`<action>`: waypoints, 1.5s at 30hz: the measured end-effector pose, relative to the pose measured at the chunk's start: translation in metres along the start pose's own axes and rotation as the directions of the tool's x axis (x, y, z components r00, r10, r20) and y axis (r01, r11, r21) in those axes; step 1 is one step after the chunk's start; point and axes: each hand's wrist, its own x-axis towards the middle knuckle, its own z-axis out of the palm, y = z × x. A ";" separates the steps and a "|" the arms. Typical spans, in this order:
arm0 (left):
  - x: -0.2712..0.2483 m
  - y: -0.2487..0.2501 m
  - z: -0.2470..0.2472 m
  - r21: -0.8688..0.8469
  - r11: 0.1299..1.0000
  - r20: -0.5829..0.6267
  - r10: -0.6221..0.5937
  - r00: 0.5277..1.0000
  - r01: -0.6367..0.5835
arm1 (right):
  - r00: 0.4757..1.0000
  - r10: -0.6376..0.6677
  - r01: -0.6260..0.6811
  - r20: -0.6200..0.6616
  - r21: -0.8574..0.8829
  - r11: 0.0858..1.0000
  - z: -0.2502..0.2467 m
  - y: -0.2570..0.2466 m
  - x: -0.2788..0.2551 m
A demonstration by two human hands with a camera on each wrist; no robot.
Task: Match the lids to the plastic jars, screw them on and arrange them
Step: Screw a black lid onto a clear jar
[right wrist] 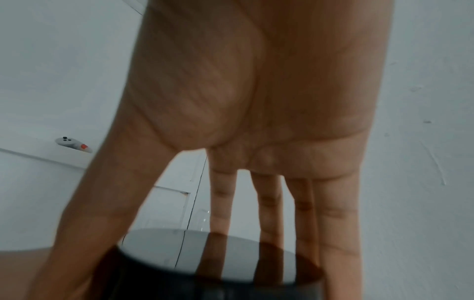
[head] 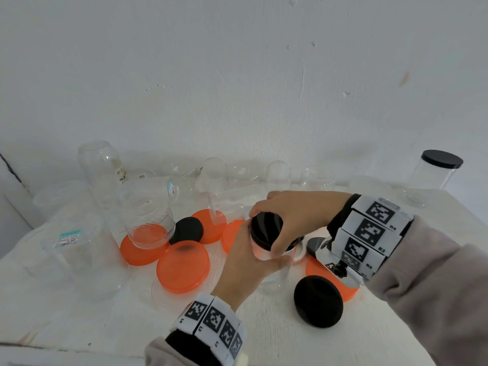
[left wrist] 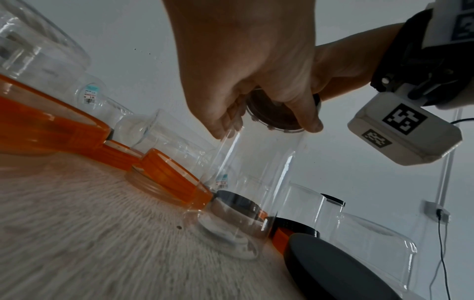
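A clear plastic jar stands upright on the white table, near the middle. My left hand grips it just below its mouth. A black lid sits on the jar's mouth, and my right hand grips that lid from above, with thumb and fingers curled round its rim. From the left wrist, the jar rises from the table with the lid's underside at its top, between the fingers of my left hand. From the right wrist, my fingers reach down round the black lid.
Several orange lids and two loose black lids lie around the jar. One open jar stands on an orange lid. More clear jars line the back wall. A jar capped in black stands back right.
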 end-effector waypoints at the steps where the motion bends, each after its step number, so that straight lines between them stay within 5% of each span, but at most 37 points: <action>1: -0.001 0.000 0.000 -0.004 1.000 -0.002 0.000 1.000 0.000 | 1.000 -0.002 0.002 -0.014 0.008 1.000 0.002 0.002 0.000; 11: 0.000 -0.001 0.001 -0.049 0.998 0.004 0.050 0.999 -0.050 | 0.977 0.000 0.019 -0.214 0.086 0.996 0.032 0.010 -0.011; 17: 0.006 -0.003 -0.008 -0.080 0.997 0.162 0.002 0.987 0.011 | 0.921 0.066 0.004 -0.385 0.180 0.984 0.061 0.007 -0.016; 22: 0.025 -0.001 -0.034 0.265 0.964 0.378 -0.101 0.920 -0.002 | 0.859 0.177 -0.030 -0.480 0.298 0.954 0.079 0.011 -0.026; 25: 0.048 -0.004 -0.057 0.499 0.867 0.379 -0.204 0.903 -0.013 | 0.852 0.207 -0.009 -0.481 0.381 0.924 0.079 0.022 -0.039; 28: 0.074 -0.005 -0.073 0.615 0.787 0.302 -0.185 0.935 -0.043 | 0.834 0.239 0.019 -0.497 0.458 0.888 0.073 0.034 -0.060; 32: 0.108 -0.011 -0.079 0.709 0.701 0.182 -0.068 0.981 -0.083 | 0.702 0.311 0.085 -0.641 0.509 0.857 0.047 0.060 -0.105; 37: 0.132 -0.028 -0.082 0.788 0.613 0.146 -0.100 0.984 -0.055 | 0.296 0.469 0.062 -0.832 0.506 0.860 0.003 0.121 -0.161; 39: 0.136 -0.033 -0.082 0.826 0.563 0.118 -0.131 0.984 -0.025 | 0.197 0.515 -0.048 -0.834 0.516 0.855 -0.008 0.157 -0.166; 41: 0.138 -0.037 -0.081 0.862 0.508 0.091 -0.162 0.983 0.004 | 0.181 0.557 -0.141 -0.811 0.539 0.831 -0.014 0.192 -0.160; 45: 0.137 -0.042 -0.076 0.905 0.424 0.040 -0.161 0.986 0.032 | 0.274 0.609 -0.236 -0.744 0.562 0.793 -0.013 0.249 -0.125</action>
